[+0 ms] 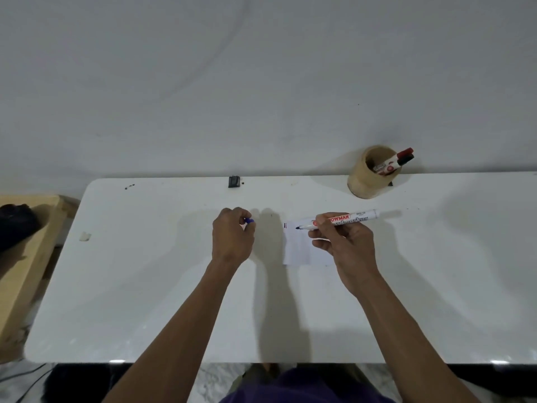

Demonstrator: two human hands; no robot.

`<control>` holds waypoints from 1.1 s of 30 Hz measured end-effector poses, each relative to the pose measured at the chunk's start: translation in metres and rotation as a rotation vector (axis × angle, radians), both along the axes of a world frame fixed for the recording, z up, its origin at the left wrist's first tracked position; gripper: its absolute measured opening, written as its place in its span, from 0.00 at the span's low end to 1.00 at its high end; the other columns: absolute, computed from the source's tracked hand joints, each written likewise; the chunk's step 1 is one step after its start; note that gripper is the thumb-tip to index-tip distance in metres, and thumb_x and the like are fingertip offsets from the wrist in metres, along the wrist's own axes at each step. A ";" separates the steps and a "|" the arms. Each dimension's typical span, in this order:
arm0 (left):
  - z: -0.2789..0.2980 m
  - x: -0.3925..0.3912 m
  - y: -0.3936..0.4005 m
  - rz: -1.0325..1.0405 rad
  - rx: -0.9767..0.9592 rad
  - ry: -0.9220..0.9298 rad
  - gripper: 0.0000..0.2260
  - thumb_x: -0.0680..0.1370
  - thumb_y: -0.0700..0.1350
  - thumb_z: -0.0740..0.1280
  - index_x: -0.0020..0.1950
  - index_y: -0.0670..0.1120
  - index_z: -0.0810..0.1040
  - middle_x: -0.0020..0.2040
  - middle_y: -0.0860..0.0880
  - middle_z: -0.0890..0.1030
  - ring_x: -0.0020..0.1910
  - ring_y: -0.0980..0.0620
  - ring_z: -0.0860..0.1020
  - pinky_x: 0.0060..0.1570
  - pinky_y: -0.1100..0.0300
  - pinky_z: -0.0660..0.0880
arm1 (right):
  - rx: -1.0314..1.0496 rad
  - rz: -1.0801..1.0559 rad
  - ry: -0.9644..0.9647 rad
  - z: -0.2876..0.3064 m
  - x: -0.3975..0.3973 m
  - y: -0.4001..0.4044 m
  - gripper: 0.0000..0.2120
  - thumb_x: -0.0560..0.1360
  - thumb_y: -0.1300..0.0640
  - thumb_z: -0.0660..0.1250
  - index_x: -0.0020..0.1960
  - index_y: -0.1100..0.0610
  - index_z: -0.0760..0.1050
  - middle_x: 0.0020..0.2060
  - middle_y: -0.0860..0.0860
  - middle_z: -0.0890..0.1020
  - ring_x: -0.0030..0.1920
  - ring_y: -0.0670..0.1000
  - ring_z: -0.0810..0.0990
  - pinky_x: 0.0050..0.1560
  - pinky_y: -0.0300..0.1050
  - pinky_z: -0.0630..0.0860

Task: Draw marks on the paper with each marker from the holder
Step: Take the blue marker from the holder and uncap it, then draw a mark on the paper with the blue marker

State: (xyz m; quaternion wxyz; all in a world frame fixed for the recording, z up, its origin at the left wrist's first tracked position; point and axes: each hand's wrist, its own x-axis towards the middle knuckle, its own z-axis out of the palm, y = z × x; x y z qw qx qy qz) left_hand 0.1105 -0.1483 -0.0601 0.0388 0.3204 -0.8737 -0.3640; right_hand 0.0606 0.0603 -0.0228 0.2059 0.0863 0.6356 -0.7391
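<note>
Head view: my right hand grips the uncapped marker, tip over the paper; left hand pinches its blue cap. Next, I judge: mark, recap, return to holder at one o'clock.

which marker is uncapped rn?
The marker in the right hand, blue tip bare over the paper. The red and black ones in the holder keep their caps.

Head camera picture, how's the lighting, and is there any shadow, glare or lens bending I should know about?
Head view: dim, even light; each forearm throws soft doubled shadows on the white table; small glare spots on its near edge; the far edge bows from the wide-angle lens; the left hand, right hand, marker and paper read fairly sharp, the holder slightly softer.
</note>
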 end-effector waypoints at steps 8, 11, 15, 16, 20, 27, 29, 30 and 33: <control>-0.016 -0.021 -0.005 -0.038 -0.053 -0.156 0.08 0.79 0.37 0.68 0.56 0.39 0.82 0.54 0.39 0.79 0.48 0.43 0.79 0.50 0.59 0.71 | 0.040 0.005 -0.023 -0.016 -0.018 0.002 0.03 0.77 0.61 0.72 0.47 0.60 0.82 0.39 0.55 0.86 0.39 0.53 0.86 0.43 0.46 0.82; -0.013 -0.023 -0.004 -0.022 -0.050 -0.169 0.12 0.78 0.40 0.69 0.62 0.41 0.80 0.57 0.40 0.79 0.55 0.42 0.79 0.52 0.58 0.73 | 0.050 0.017 -0.017 -0.022 -0.021 0.002 0.02 0.77 0.62 0.73 0.48 0.60 0.81 0.38 0.53 0.86 0.40 0.53 0.87 0.42 0.46 0.83; 0.001 -0.008 0.009 0.154 -0.145 -0.035 0.19 0.75 0.47 0.71 0.65 0.46 0.74 0.58 0.45 0.77 0.60 0.44 0.75 0.57 0.45 0.76 | 0.089 0.023 0.046 -0.025 -0.024 0.000 0.08 0.72 0.65 0.78 0.44 0.57 0.80 0.36 0.53 0.86 0.38 0.52 0.86 0.40 0.45 0.83; 0.002 0.001 0.015 0.173 -0.181 0.093 0.16 0.75 0.47 0.71 0.61 0.46 0.76 0.55 0.46 0.78 0.57 0.44 0.76 0.54 0.44 0.76 | 0.106 0.024 0.068 -0.027 -0.025 0.000 0.08 0.70 0.65 0.79 0.42 0.57 0.80 0.37 0.55 0.86 0.37 0.52 0.86 0.39 0.45 0.82; -0.025 0.032 0.044 -0.092 -0.323 0.269 0.11 0.77 0.48 0.70 0.56 0.44 0.80 0.53 0.43 0.81 0.54 0.43 0.77 0.53 0.46 0.77 | 0.199 0.110 0.197 -0.039 -0.033 -0.007 0.08 0.70 0.65 0.79 0.43 0.61 0.80 0.40 0.59 0.86 0.41 0.59 0.86 0.43 0.52 0.82; -0.062 0.037 0.056 -0.388 -0.488 0.028 0.20 0.82 0.58 0.61 0.70 0.51 0.76 0.71 0.43 0.75 0.72 0.42 0.71 0.69 0.45 0.67 | 0.341 0.266 0.330 -0.060 -0.046 -0.017 0.05 0.70 0.63 0.79 0.42 0.61 0.83 0.38 0.51 0.87 0.38 0.48 0.86 0.39 0.40 0.81; -0.063 0.038 0.056 -0.400 -0.542 0.014 0.19 0.82 0.58 0.61 0.69 0.52 0.77 0.72 0.42 0.74 0.73 0.41 0.71 0.69 0.41 0.66 | 0.362 0.265 0.318 -0.067 -0.047 -0.018 0.05 0.70 0.63 0.79 0.41 0.62 0.83 0.36 0.51 0.87 0.36 0.45 0.84 0.37 0.38 0.79; -0.065 0.038 0.056 -0.397 -0.562 0.019 0.19 0.81 0.59 0.62 0.69 0.52 0.77 0.72 0.42 0.75 0.73 0.41 0.71 0.69 0.40 0.66 | 0.371 0.265 0.324 -0.070 -0.047 -0.018 0.05 0.70 0.64 0.79 0.40 0.62 0.83 0.36 0.50 0.86 0.35 0.45 0.84 0.37 0.37 0.79; -0.069 0.037 0.056 -0.377 -0.594 0.046 0.19 0.81 0.59 0.62 0.68 0.53 0.78 0.72 0.43 0.75 0.74 0.42 0.71 0.69 0.38 0.65 | 0.382 0.261 0.340 -0.078 -0.047 -0.016 0.05 0.70 0.63 0.79 0.40 0.61 0.83 0.36 0.51 0.86 0.36 0.46 0.84 0.38 0.39 0.80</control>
